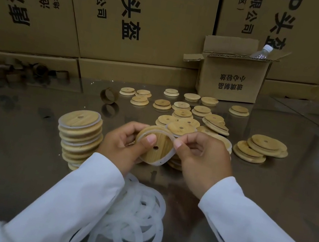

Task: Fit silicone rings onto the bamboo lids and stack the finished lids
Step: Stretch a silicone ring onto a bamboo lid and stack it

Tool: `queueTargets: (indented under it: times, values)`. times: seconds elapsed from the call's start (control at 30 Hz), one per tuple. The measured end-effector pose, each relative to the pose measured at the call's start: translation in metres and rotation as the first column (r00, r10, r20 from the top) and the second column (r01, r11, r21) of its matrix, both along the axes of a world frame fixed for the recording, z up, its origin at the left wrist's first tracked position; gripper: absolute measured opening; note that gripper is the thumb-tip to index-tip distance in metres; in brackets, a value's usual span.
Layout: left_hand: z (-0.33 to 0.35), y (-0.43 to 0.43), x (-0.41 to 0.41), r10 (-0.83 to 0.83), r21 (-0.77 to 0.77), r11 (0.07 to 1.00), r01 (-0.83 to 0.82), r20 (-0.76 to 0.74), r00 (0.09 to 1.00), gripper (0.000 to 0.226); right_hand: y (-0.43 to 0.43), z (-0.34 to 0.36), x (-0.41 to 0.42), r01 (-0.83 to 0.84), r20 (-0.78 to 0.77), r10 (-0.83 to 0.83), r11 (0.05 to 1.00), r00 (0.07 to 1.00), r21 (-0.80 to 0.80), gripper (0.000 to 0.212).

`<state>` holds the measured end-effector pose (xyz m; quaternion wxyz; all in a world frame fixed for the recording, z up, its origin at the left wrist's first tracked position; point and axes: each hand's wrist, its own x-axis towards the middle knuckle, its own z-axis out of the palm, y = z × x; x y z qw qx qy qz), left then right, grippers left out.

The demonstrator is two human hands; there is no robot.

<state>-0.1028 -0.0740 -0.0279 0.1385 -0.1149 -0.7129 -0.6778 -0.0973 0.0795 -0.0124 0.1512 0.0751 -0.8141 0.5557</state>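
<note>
My left hand point(126, 149) grips a round bamboo lid point(159, 145) with a small hole, thumb pressed on its face. My right hand point(200, 160) pinches a translucent silicone ring point(163, 161) that lies partly around the lid's rim. To the left stands a leaning stack of finished lids point(79, 136) with rings on them. Several loose bare lids point(183, 112) lie scattered on the table behind my hands. A heap of loose silicone rings point(137, 219) lies near me, between my white sleeves.
The shiny metal table point(21, 149) carries an open small cardboard box point(231, 80) holding a plastic bottle point(261, 51). Big cartons point(129, 19) wall off the back. Cardboard tape cores point(109, 96) lie at the left and back left. More lids point(260, 148) pile at right.
</note>
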Motion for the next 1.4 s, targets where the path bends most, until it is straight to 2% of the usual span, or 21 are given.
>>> queueTargets:
  times: [0.27, 0.37, 0.47, 0.57, 0.67, 0.8, 1.1, 1.17, 1.4]
  values:
    - [-0.005, 0.001, -0.001, 0.026, 0.129, 0.991, -0.04, 0.11, 0.994, 0.012, -0.008, -0.01, 0.007, -0.008, -0.058, 0.003, 0.996, 0.998, -0.088, 0.011]
    - [-0.003, 0.002, 0.0, -0.017, 0.132, 0.991, -0.002, 0.142, 0.99, 0.019, -0.007, -0.011, 0.005, 0.038, -0.104, -0.044, 0.997, 0.994, -0.066, 0.011]
    - [-0.003, 0.002, -0.001, -0.035, 0.089, 0.996, 0.021, 0.166, 0.986, 0.014, -0.005, -0.012, 0.005, 0.023, -0.139, -0.023, 1.0, 0.99, -0.001, 0.013]
    - [-0.004, 0.0, -0.001, 0.003, 0.025, 1.0, -0.006, 0.127, 0.992, 0.009, -0.006, -0.013, 0.005, 0.002, -0.154, 0.008, 0.998, 0.988, 0.062, 0.014]
    - [-0.004, -0.001, -0.001, 0.005, 0.011, 1.0, -0.006, 0.082, 0.997, 0.019, -0.005, -0.012, 0.001, 0.007, -0.108, -0.002, 0.999, 0.994, 0.039, 0.014]
    - [-0.003, -0.001, -0.002, 0.007, 0.017, 1.0, -0.008, 0.048, 0.999, 0.016, -0.002, -0.011, -0.002, 0.014, -0.058, -0.011, 0.998, 0.998, 0.054, 0.02]
    - [-0.002, 0.0, -0.001, 0.015, 0.023, 1.0, -0.016, 0.049, 0.999, 0.012, -0.002, -0.009, -0.001, -0.025, -0.096, 0.028, 0.999, 0.995, 0.031, 0.016]
    - [-0.002, 0.001, -0.001, 0.024, 0.051, 0.998, -0.028, 0.073, 0.997, 0.003, -0.004, -0.011, 0.002, -0.012, -0.119, 0.017, 0.999, 0.993, 0.038, 0.013]
    - [-0.001, 0.003, -0.002, -0.01, 0.217, 0.976, -0.023, 0.15, 0.989, 0.004, -0.009, -0.016, 0.005, 0.017, -0.12, -0.016, 1.0, 0.993, 0.01, 0.01]
